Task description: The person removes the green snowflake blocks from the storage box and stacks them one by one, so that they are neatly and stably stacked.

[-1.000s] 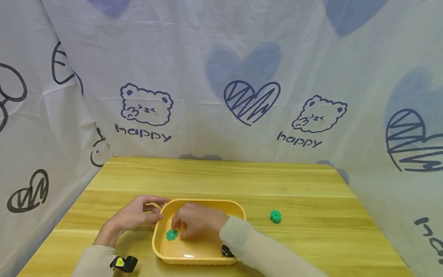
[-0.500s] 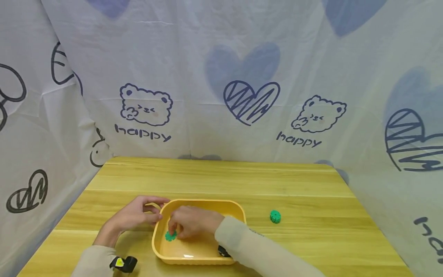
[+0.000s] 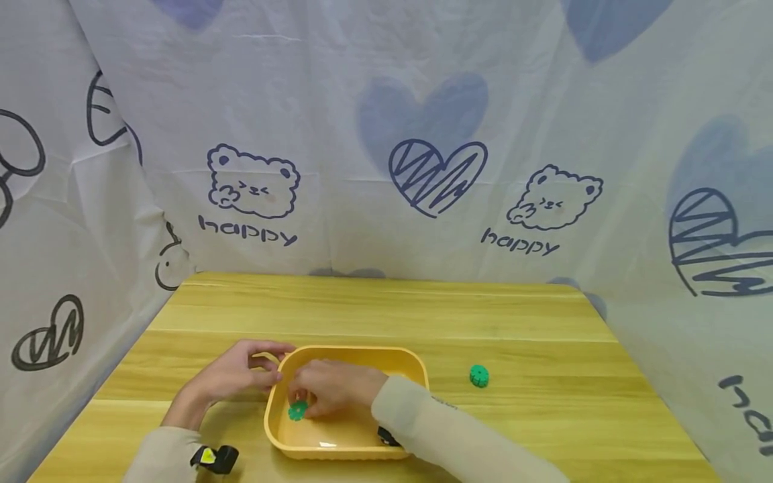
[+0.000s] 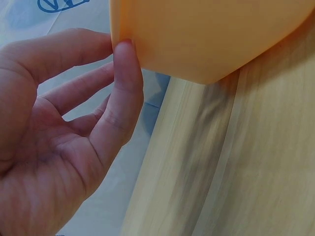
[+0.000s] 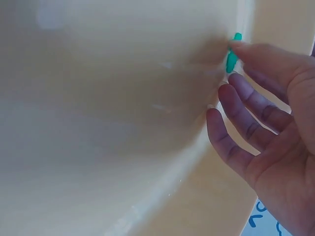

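A shallow yellow plastic tray (image 3: 362, 348) stands on the table in the head view. My left hand (image 3: 232, 376) pinches its left wall between thumb and fingertips; in the left wrist view the fingertips lie right at the edge of the tray (image 4: 197, 39). My right hand (image 3: 335, 386) reaches down inside the tray at the left. Its thumb and fingers pinch a green notched disc (image 3: 297, 411), a thin toy piece. Seen from the right wrist, the green disc (image 5: 232, 58) is tilted up on edge near the tray wall, thumb tip against it, other fingers curved below.
A short stack of green notched discs (image 3: 479, 376) sits on the wooden table (image 3: 543, 416) right of the tray. Behind and beside the table hangs a pale cloth (image 3: 350, 228) printed with hearts and bears. A black wrist strap (image 3: 215, 459) shows on the left sleeve.
My right hand has shifted slightly left inside the tray, its fingertips coming onto the green disc, which has moved a little. My left hand keeps its place at the tray's left wall.
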`<state>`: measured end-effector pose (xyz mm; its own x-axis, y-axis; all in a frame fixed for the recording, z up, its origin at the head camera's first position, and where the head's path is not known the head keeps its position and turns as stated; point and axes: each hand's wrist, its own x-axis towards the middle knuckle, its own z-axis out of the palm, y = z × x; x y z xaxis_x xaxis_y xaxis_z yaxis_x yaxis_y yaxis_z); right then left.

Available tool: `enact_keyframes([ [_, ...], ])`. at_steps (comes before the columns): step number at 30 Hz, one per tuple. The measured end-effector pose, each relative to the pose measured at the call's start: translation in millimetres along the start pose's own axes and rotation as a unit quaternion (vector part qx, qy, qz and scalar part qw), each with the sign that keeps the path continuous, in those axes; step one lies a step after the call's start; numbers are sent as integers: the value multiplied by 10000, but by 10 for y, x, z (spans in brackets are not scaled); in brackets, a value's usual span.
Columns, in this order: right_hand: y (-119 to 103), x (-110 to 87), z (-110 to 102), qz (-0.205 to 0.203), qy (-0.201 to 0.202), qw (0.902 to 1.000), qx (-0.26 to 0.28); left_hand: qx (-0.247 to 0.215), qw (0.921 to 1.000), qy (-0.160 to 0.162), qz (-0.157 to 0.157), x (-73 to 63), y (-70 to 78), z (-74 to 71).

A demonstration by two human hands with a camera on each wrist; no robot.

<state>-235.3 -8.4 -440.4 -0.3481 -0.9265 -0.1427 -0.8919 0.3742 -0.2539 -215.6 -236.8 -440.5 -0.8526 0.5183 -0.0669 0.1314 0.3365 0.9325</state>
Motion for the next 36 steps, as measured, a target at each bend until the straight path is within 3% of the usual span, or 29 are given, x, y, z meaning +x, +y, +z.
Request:
enact_keyframes([
  [21, 43, -53, -19, -288, -93, 9995, -8, -99, 9999, -32, 6, 6, 5, -1],
  [32, 113, -152, -51, -334, 111, 9994, 48, -32, 10000, -12, 59, -11, 11, 5],
  [36, 135, -215, -110, -171, 268, 9994, 145, -19, 10000, 6, 42, -12, 14, 8],
])
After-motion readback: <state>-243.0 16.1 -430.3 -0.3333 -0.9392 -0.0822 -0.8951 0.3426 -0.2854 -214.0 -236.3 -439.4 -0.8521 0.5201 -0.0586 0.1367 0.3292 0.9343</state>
